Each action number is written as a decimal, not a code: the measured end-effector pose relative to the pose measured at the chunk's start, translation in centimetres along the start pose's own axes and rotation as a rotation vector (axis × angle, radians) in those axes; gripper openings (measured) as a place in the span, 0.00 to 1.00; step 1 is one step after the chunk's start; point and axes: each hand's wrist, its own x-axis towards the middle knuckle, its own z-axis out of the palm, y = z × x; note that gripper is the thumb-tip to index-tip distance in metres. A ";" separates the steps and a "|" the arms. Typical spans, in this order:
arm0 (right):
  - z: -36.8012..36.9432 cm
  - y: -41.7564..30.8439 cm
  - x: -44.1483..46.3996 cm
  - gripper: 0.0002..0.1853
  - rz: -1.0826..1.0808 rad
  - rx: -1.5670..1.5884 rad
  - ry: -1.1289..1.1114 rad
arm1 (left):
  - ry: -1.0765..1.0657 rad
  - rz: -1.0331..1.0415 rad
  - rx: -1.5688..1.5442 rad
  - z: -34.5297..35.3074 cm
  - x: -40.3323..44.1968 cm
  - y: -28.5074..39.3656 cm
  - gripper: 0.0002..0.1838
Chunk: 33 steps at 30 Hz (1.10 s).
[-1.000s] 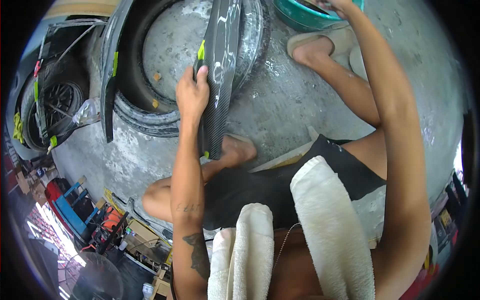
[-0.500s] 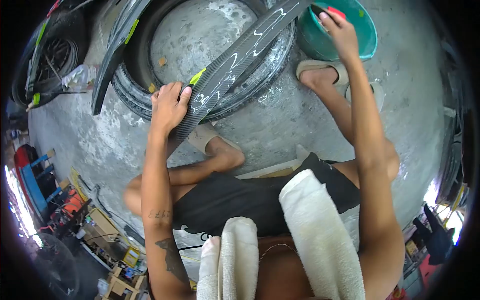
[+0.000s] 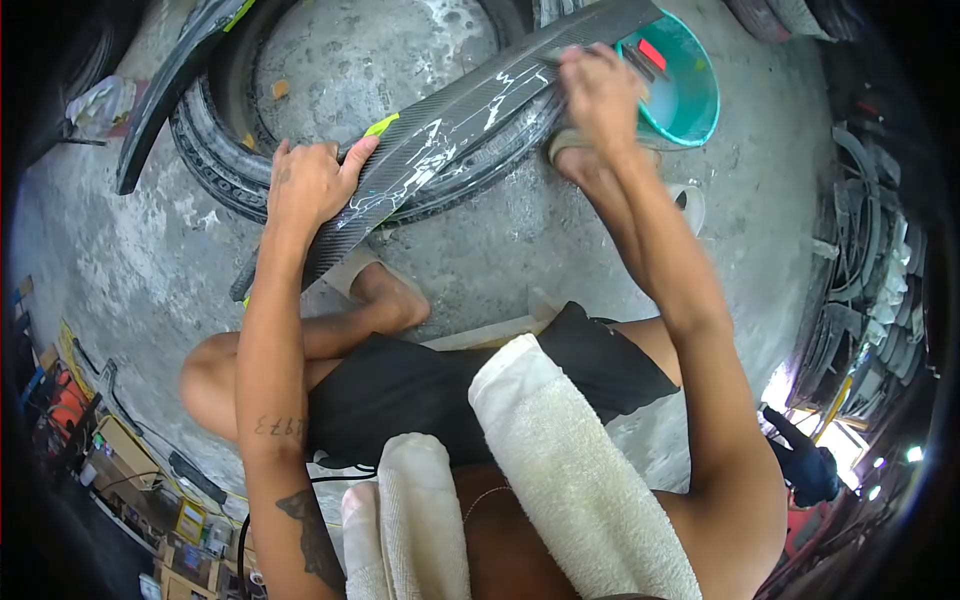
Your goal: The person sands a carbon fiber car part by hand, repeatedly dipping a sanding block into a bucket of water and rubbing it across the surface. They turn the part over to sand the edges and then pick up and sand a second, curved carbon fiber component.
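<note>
A long carbon-fibre panel (image 3: 455, 115), wet and glossy with yellow-green tape (image 3: 382, 125) at its edge, lies slantwise across a tyre (image 3: 215, 165). Near its lower left end my left hand (image 3: 312, 182) grips it, thumb along the top and fingers curled over the far edge. Blurred by motion, my right hand (image 3: 603, 95) is on the panel's upper right part, closed on a dark flat piece (image 3: 556, 56) mostly hidden by the fingers. Just right of that hand stands a green bucket (image 3: 700, 95) with cloudy water and a red-and-dark block (image 3: 651, 55).
Another curved black part (image 3: 170, 105) leans on the tyre at the left. A roll of tape (image 3: 688, 205) sits on the concrete floor by my right leg. Stacked dark parts (image 3: 860, 290) line the right side; tools and boxes (image 3: 130, 450) fill the lower left.
My right hand has moved from the bucket's rim leftward and down onto the panel, carrying the dark flat piece. My left hand still holds the panel. The view has shifted to the right.
</note>
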 end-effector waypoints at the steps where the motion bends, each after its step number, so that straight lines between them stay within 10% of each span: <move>1: -0.3 -3.2 -0.9 0.06 -0.024 0.154 -0.052 | -0.011 0.012 -0.002 0.1 0.1 -0.1 0.44; 4: 0.4 -12.4 -4.6 0.06 -0.196 0.327 -0.200 | 0.032 0.039 -0.028 0.3 0.2 -0.3 0.44; 11: 0.9 0.5 0.0 0.06 -0.027 -0.136 0.102 | 0.057 0.072 -0.041 0.7 0.4 -0.5 0.43; 13: -0.3 -4.4 -0.8 0.07 0.061 -0.069 -0.155 | 0.047 0.074 -0.010 0.1 0.4 -0.5 0.44; 17: 0.5 -11.5 -4.0 0.03 -0.266 0.137 -0.109 | -0.002 0.078 -0.026 0.6 0.9 -1.0 0.45; 22: -1.0 -0.5 0.7 0.02 -0.098 -0.258 0.032 | -0.028 0.022 0.006 0.2 0.8 -0.4 0.44; 29: 0.9 -17.6 -3.7 0.08 -0.288 0.359 -0.090 | -0.014 0.017 -0.111 0.6 1.6 -1.6 0.45; 33: 0.4 -9.4 -1.8 0.04 -0.207 0.228 -0.199 | 0.016 0.061 -0.080 0.7 1.4 -1.6 0.45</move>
